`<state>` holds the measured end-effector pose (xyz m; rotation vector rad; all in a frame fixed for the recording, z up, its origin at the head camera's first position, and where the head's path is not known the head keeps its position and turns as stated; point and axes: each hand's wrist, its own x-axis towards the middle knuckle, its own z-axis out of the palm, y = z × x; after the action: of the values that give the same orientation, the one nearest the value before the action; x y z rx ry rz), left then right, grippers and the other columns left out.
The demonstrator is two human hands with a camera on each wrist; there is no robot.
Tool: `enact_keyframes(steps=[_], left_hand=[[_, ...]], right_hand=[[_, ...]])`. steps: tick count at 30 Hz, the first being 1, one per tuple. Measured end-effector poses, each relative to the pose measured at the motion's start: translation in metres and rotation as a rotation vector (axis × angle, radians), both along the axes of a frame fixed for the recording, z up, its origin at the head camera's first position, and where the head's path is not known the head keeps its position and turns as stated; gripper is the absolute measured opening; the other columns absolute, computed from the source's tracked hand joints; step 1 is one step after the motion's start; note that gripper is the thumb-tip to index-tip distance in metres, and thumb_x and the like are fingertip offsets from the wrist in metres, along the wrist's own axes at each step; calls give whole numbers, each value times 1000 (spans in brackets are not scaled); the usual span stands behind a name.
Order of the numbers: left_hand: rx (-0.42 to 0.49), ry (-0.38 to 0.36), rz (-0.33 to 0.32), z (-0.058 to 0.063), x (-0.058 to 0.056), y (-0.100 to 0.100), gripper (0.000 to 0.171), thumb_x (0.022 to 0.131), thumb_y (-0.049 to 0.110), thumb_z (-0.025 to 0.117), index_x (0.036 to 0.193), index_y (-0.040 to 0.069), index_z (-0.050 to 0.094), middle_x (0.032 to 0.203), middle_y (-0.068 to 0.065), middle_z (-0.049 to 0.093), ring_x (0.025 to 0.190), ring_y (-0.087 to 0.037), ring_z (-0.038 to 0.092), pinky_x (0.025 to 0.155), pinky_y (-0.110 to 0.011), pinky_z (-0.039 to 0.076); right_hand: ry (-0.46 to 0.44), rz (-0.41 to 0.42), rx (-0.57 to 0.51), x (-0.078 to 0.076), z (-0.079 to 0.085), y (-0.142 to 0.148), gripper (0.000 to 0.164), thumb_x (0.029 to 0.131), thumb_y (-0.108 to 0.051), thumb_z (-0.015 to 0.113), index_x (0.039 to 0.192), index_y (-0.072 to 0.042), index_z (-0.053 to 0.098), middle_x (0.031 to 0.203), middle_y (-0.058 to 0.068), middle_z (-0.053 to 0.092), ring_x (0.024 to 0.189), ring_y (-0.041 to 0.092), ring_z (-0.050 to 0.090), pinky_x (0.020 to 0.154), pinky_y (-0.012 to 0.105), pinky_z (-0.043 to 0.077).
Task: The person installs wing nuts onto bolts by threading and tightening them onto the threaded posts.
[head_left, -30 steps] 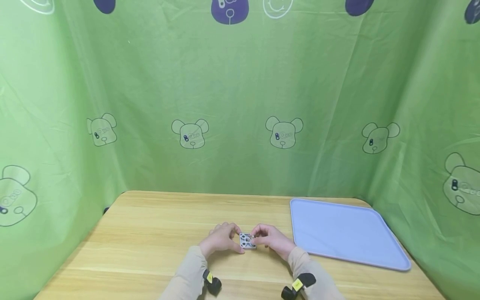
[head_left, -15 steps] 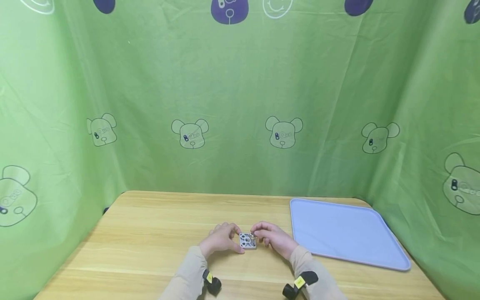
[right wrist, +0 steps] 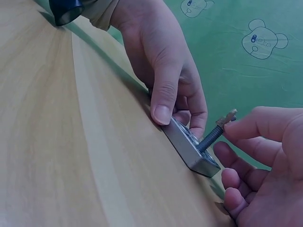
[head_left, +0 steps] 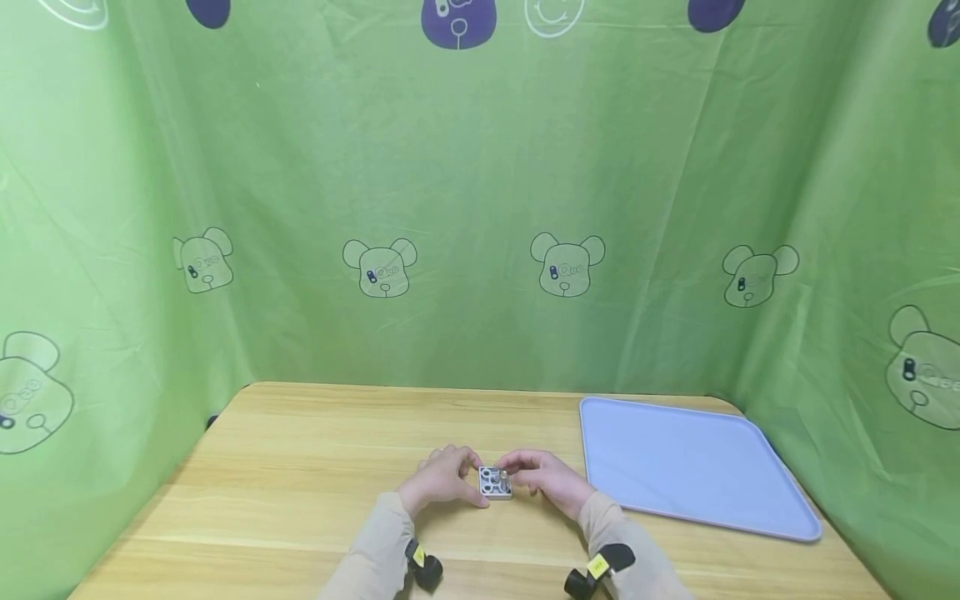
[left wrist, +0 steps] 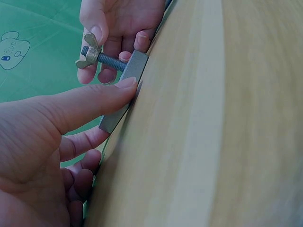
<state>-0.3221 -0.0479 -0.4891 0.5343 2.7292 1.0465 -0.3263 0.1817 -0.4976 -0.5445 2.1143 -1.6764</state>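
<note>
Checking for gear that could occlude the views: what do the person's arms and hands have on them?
Left hand and right hand: no gloves. Long beige sleeves. Each forearm carries a black camera with a yellow label, print too small to read.

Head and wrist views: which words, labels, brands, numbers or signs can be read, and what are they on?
No text reads clearly.
Left yellow label, on the left arm's black device: too small.
Right yellow label, on the right arm's: too small.
Bear faces on the green curtain: inner marks too small or blurred.
Metal block, bolt: no lettering visible.
</note>
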Motion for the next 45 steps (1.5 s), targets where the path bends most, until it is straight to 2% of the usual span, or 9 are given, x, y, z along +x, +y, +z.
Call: enact_keyframes(steps=[5, 15, 27, 31, 37, 42, 45], left_hand=[[-2, 2, 1, 0, 0, 0, 50, 62, 33, 87, 102, 19, 62, 90, -2, 52, 82, -19, 41, 74, -34, 29], [-10, 2, 3, 0, 0, 0, 51, 62, 34, 87, 103, 19, 61, 90, -1, 52, 83, -19, 41, 75, -34, 29], [-12, -9, 1, -1, -1, -1, 52, 62, 36, 87, 104, 20, 62, 91, -1, 52, 83, -19, 41, 75, -34, 30], [-11, -6, 2, 0, 0, -1, 51, 62, 35, 87, 104, 20, 62, 91, -1, 52, 84, -19, 41, 76, -35, 30], [-3, -6, 5, 0, 0, -1, 50, 62, 33, 87, 103, 19, 61, 91, -2, 51, 84, -20, 40, 75, -35, 29], [-2, -4, 5, 1, 1, -1, 50, 62, 33, 88, 103, 19, 62, 91, -2, 52, 83, -20, 41, 75, -35, 29], [-5, -1, 5, 0, 0, -1, 50, 62, 33, 88, 103, 19, 62, 91, -2, 52, 84, -20, 41, 76, -35, 30]], right_hand=[[-6, -4, 20, 1, 1, -1, 41, 85, -11, 59, 123, 6, 57, 108, 3, 64, 94, 15, 51, 68, 28, 36], [4, -42, 61, 2, 2, -4, 34, 84, -15, 68, 112, 4, 62, 99, -1, 61, 89, 16, 50, 65, 27, 37], [15, -121, 88, 3, 2, -10, 30, 82, -13, 70, 104, 4, 58, 87, -3, 54, 81, 15, 47, 65, 28, 35], [17, -120, 95, 3, 1, -10, 31, 82, -14, 70, 105, 2, 58, 87, -3, 52, 81, 15, 45, 64, 28, 35], [-12, -86, 30, 0, 0, -6, 34, 87, -20, 67, 113, 0, 56, 96, -3, 57, 87, 15, 48, 65, 26, 37], [-61, -114, -39, -2, -1, -4, 28, 93, -25, 59, 110, -3, 58, 97, -3, 58, 85, 15, 48, 64, 23, 40], [-69, -125, -41, -2, -1, -4, 25, 92, -21, 56, 110, -3, 58, 100, -2, 58, 85, 14, 48, 65, 22, 40]])
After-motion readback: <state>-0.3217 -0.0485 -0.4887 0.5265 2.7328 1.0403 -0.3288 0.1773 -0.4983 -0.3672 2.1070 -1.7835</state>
